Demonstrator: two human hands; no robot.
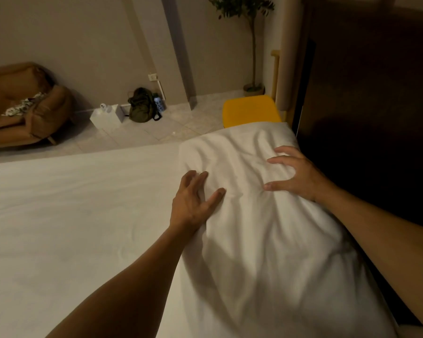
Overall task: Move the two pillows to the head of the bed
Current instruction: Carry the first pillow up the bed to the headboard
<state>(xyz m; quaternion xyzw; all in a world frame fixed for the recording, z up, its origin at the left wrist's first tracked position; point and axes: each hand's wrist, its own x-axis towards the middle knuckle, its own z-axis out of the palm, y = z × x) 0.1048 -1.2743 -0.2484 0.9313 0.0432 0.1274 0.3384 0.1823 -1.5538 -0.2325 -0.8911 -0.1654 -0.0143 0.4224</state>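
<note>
Both my hands rest flat on one white pillow, which lies on the bed along its right edge, against the dark headboard. My left hand is spread open, palm down, on the pillow's left side where the pillow meets the sheet; the fingers point toward the far edge and grip nothing. My right hand is also open, fingers fanned and slightly arched, pressing on the pillow's upper right part close to the headboard. Neither hand pinches or holds fabric.

The pillow's far end reaches the far right corner of the bed, just beside a yellow stool standing off the bed at that corner. Its near end runs out under my right forearm toward the bottom of view. The cover is creased between my hands. I can make out only this one pillow; whether the long shape is two laid end to end, I cannot tell.

The bed's whole left part is bare white sheet, open from the pillow to the left edge of view. Beyond the far edge lies tiled floor, with a brown sofa, a white box and a green backpack by the wall, well apart from the bed. A potted plant stands behind the stool.
</note>
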